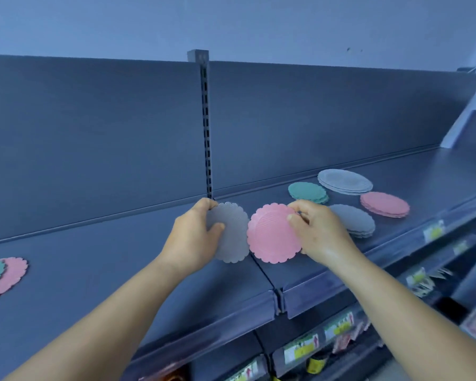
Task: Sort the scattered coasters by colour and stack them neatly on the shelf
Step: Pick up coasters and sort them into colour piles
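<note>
On the shelf (121,257), our left hand (195,237) pinches a grey coaster (232,232) and our right hand (318,232) a pink coaster (272,235); we should lay each flat on its matching pile.

No text, number or brand can be read anywhere. The small white-and-yellow price labels (301,348) clipped to the front rail of the lower dark metal shelf (327,350), below the grey top shelf, are too blurred to make out; they show only smeared red and dark marks.
</note>
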